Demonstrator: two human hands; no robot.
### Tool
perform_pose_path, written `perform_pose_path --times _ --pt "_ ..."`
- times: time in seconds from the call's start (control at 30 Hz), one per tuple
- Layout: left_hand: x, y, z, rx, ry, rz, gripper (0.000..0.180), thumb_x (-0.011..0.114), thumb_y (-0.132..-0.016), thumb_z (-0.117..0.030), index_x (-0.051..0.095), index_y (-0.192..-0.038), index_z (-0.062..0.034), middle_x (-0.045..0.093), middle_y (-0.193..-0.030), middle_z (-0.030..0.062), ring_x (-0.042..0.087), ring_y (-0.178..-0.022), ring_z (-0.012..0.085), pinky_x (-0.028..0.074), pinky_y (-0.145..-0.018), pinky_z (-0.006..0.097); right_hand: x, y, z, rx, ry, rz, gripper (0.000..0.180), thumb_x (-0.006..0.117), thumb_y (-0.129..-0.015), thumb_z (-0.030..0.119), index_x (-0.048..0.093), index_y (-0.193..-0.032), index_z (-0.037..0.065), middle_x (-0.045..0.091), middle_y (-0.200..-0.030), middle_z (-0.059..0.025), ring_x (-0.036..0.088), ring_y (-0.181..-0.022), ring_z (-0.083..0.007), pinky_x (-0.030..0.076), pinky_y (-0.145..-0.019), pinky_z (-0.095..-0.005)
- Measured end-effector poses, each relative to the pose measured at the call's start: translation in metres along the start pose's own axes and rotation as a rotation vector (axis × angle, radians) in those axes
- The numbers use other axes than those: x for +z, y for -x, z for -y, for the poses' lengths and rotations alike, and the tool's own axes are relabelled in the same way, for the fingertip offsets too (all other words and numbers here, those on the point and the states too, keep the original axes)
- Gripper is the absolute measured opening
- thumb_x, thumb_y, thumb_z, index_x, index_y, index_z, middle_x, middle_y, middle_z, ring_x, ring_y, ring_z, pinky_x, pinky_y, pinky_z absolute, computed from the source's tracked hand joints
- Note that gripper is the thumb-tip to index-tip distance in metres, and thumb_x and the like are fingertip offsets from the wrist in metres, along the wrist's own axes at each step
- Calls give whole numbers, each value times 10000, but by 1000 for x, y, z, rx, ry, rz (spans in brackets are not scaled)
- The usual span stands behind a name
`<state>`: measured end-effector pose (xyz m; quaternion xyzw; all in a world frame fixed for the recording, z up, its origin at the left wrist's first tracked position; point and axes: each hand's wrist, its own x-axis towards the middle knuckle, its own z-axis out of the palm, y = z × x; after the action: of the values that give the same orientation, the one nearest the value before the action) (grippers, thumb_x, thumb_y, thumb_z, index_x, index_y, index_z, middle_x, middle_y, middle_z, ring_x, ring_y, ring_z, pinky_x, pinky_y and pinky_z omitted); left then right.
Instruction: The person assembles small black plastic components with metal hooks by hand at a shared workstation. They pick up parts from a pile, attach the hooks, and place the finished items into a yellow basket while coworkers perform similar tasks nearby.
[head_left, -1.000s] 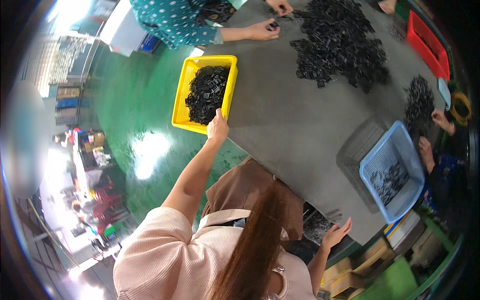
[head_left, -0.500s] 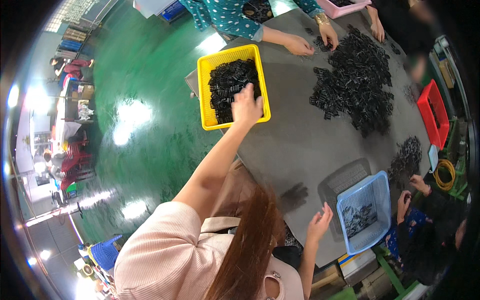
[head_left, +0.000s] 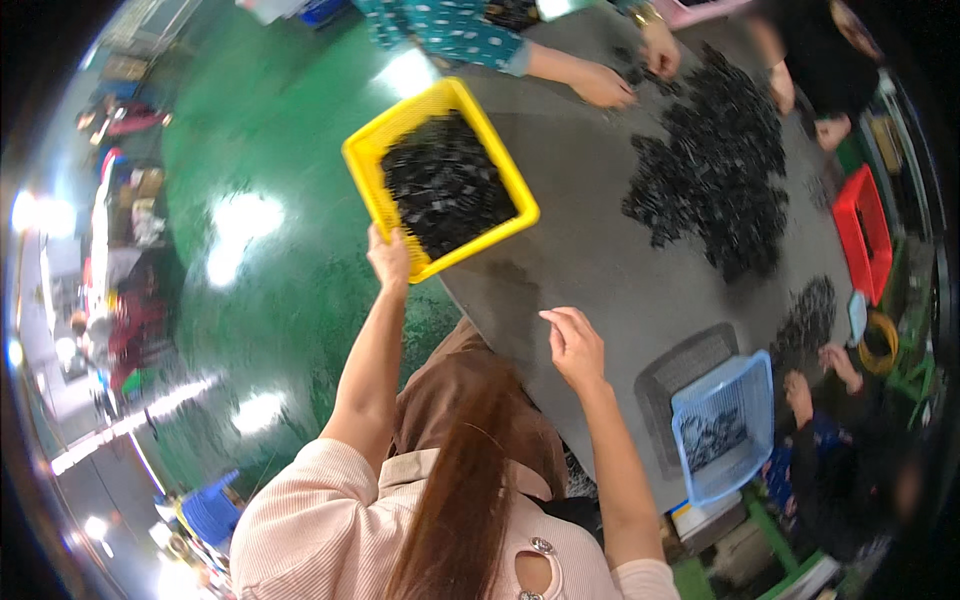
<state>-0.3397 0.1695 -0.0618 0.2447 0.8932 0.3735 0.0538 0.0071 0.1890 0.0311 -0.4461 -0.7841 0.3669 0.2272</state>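
Observation:
My left hand [head_left: 390, 256] grips the near left rim of a yellow plastic basket [head_left: 360, 160], which is tilted at the table's left edge. Inside the basket lies a heap of small black parts [head_left: 447, 185], blurred by motion. My right hand [head_left: 575, 348] hangs over the table, off the basket, fingers loosely bent and apart from the thumb; nothing shows in it. To the right on the grey table [head_left: 590, 255] spreads a large pile of black parts [head_left: 715, 160].
A blue basket [head_left: 768, 420] with some dark parts and a dark mesh basket [head_left: 650, 395] stand at the right. Behind are a red bin [head_left: 862, 235] and a smaller dark pile [head_left: 808, 315]. Co-workers' hands [head_left: 605, 88] work along the far and right edges.
My left hand has left the parts and taken hold of the yellow basket's rim. The basket has turned and shifted left. My right hand has come leftward and farther over the table.

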Motion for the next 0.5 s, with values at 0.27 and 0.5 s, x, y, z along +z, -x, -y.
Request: perform_pose_path --times 0.27,0.5 --pt "-26 -29 -78 501 -373 -123 539 571 -825 -150 372 -1310 -27 364 -1319 213 338 -1217 388 274 -1019 478 -28 -18 -84 310 107 -257 197 566 -781 40 622 -953 117 600 -987 -54 596 -811 -249 488 -703 -342" --pt "149 88 -242 1042 272 814 257 541 -811 -122 576 -1059 -63 578 -1069 135 510 -1037 341 387 -912 428 -63 -80 -153 899 82 -283 518 683 -723 184 472 -1187 96 510 -1121 -119 558 -1002 -297 461 -818 -401"
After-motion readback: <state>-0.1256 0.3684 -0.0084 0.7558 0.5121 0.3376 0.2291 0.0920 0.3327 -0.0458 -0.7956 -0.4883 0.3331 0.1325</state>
